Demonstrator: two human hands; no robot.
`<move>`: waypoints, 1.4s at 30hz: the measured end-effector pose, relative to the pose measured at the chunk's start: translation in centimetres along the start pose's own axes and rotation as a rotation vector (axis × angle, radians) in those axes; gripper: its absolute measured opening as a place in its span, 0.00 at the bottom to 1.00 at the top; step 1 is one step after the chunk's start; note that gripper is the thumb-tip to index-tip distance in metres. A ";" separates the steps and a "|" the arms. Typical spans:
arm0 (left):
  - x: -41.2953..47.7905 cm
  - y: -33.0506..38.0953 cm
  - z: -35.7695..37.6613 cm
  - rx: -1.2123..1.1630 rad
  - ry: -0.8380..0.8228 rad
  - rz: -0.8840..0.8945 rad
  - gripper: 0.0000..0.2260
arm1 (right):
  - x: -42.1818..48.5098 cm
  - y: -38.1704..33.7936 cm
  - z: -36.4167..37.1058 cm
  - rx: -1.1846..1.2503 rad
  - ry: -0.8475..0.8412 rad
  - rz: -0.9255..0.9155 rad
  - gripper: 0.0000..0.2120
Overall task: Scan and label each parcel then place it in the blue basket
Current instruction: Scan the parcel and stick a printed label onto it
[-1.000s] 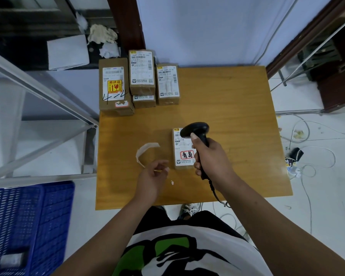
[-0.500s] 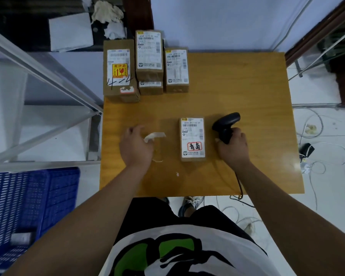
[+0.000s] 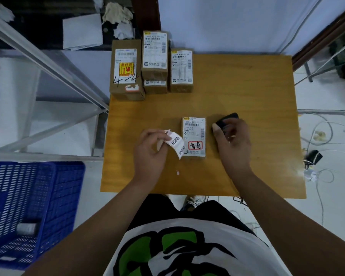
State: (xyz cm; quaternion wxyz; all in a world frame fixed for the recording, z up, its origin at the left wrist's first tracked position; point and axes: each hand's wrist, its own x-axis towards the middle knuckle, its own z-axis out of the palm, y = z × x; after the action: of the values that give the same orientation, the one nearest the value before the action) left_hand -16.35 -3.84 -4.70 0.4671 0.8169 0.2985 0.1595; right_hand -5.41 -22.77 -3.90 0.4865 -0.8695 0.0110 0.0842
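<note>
Pinching a curled label [image 3: 175, 144] in the left grip [image 3: 149, 150], just left of the parcel [image 3: 195, 132]. Clasping the scanner [image 3: 228, 119] in the right grip [image 3: 234, 141].

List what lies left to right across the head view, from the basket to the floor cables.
blue basket → left hand → label strip that it pinches → red-stamped parcel → right hand holding the barcode scanner → cables on the floor.
</note>
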 end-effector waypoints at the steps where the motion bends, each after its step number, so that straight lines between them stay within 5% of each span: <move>1: -0.3 1.0 -0.1 -0.020 0.016 0.035 0.11 | -0.4 -1.6 -0.3 0.135 -0.146 0.055 0.13; 4: -1.0 4.0 0.0 -0.079 0.073 0.091 0.09 | -1.0 -4.3 -0.7 0.310 -0.599 0.174 0.08; 6: -1.3 5.3 0.2 -0.090 0.113 0.125 0.08 | -1.2 -4.8 -1.0 0.393 -0.721 0.189 0.08; 11: -1.6 6.1 0.3 -0.104 0.135 0.132 0.09 | -1.7 -4.8 -1.9 0.535 -0.709 0.142 0.02; 16: -2.5 7.0 -0.8 -0.144 0.063 0.105 0.20 | -1.4 -4.6 -2.7 0.514 -0.711 0.151 0.04; 22: -0.5 7.5 -3.5 -0.181 -0.513 -0.166 0.19 | 0.7 -5.0 -4.6 0.548 -0.861 0.196 0.09; 24: -0.2 7.4 -3.8 -0.101 -0.557 -0.134 0.13 | 1.6 -5.5 -5.3 0.577 -0.855 0.184 0.09; 27: -0.4 8.2 -3.4 -0.248 -0.452 -0.224 0.07 | 2.6 -6.3 -5.5 0.705 -0.752 0.226 0.09; 29: -0.5 9.0 -2.8 -0.462 -0.320 -0.398 0.06 | 2.5 -6.2 -5.0 0.670 -0.689 0.306 0.18; 31: -0.6 9.7 -2.2 -0.627 -0.201 -0.553 0.07 | 1.5 -5.4 -4.7 0.537 -0.761 0.288 0.25; 34: -0.7 10.5 -1.6 -0.729 -0.118 -0.637 0.13 | -1.3 -4.7 -4.3 0.466 -0.930 0.168 0.16; 38: -1.0 10.7 -0.9 -0.668 -0.049 -0.559 0.14 | -3.3 -4.6 -3.6 0.528 -0.830 0.160 0.15; 42: -1.8 9.8 -1.4 -0.210 0.039 -0.216 0.20 | -3.7 -4.6 -3.5 0.566 -0.702 0.194 0.11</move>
State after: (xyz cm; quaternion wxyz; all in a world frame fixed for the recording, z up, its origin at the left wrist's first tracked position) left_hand -15.19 -7.84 4.48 0.5585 0.7233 0.3755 0.1547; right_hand -8.10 -23.51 2.35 0.6690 -0.6162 -0.0505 0.4125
